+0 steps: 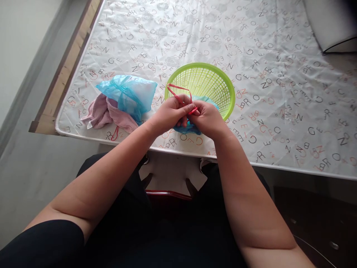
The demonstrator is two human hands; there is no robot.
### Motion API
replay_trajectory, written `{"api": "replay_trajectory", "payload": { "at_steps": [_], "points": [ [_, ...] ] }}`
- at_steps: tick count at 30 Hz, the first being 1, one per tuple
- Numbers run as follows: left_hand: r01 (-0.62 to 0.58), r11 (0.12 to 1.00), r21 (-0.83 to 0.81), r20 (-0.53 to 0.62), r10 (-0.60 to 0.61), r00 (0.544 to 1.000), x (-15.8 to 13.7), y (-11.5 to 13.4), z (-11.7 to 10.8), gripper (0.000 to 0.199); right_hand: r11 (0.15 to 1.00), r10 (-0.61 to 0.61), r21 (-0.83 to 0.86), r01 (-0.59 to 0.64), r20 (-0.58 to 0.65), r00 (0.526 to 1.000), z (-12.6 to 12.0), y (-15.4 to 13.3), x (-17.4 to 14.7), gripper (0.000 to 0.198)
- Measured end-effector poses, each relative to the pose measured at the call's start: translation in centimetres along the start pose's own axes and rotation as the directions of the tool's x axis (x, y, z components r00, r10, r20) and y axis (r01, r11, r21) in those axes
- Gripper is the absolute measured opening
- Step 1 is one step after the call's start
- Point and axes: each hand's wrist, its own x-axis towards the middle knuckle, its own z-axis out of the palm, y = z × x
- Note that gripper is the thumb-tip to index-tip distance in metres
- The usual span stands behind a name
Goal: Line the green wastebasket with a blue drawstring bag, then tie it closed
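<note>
My left hand (175, 109) and my right hand (205, 117) meet above the table's near edge, both closed on a thin red string (178, 88). A loop of the string stands up over my left fingers, and a short bit shows between my fingertips. Right under my hands lies a blue plastic bag (186, 129), partly hidden by them. Just behind is a lime-green plastic basket (232, 93), its near side covered by my hands and the bag.
Left of my hands sits a tied blue plastic bag (139, 93) with something pale inside, resting against a pink cloth (99, 111). Another red string (115, 133) lies near the table edge. A white object (331, 26) stands at the far right on the letter-printed tablecloth (292, 123).
</note>
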Motion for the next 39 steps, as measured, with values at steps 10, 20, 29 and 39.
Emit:
{"api": "replay_trajectory", "payload": {
  "at_steps": [10, 20, 29, 39],
  "points": [
    [-0.059, 0.998, 0.035, -0.006, 0.059, 0.998, 0.7, 0.1, -0.9, 0.028, 0.969, 0.184, 0.161, -0.189, 0.044, 0.982, -1.2, -0.2, -0.3, 0.038],
    [-0.246, 0.891, 0.381, 0.037, 0.251, 0.967, 0.9, -0.7, -2.6, 0.017, 0.844, 0.351, 0.421, -0.331, 0.032, 0.936, -1.1, 0.1, 0.1, 0.022],
    [-0.441, 0.638, 0.631, 0.143, 0.463, 0.875, 0.2, -0.6, -2.3, 0.006, 0.85, 0.36, 0.381, -0.364, 0.085, 0.929, -1.3, -0.2, -0.1, 0.043],
    [-0.483, 0.736, 0.474, 0.005, 0.546, 0.838, 0.3, -0.7, -2.4, 0.011, 0.977, 0.089, 0.213, 0.007, -0.439, 0.894, -2.8, 1.3, 1.0, 0.02]
  ]
}}
